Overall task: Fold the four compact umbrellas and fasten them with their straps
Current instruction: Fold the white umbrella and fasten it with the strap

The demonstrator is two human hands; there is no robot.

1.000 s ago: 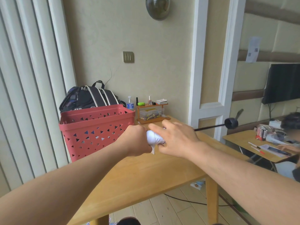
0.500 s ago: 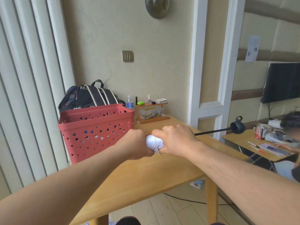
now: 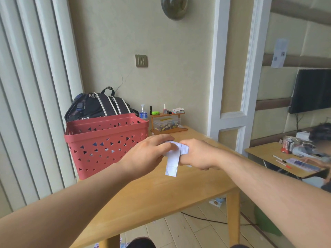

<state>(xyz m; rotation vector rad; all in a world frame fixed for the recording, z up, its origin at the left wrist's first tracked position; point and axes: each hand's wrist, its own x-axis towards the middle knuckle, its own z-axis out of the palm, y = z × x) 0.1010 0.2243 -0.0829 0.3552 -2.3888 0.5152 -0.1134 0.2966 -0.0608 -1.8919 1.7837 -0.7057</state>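
Gripping a white umbrella from both sides, the left hand and right hand are held above the tabletop. The bundle is clasped between them, mostly hidden by the fingers, and its strap hangs loose below. A red basket stands behind the left hand, with a backpack at the wall beyond it. A small wooden shelf is set at the far edge.

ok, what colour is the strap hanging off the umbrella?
White, same as the umbrella fabric. The strap shows best in the head view, hanging between the hands.
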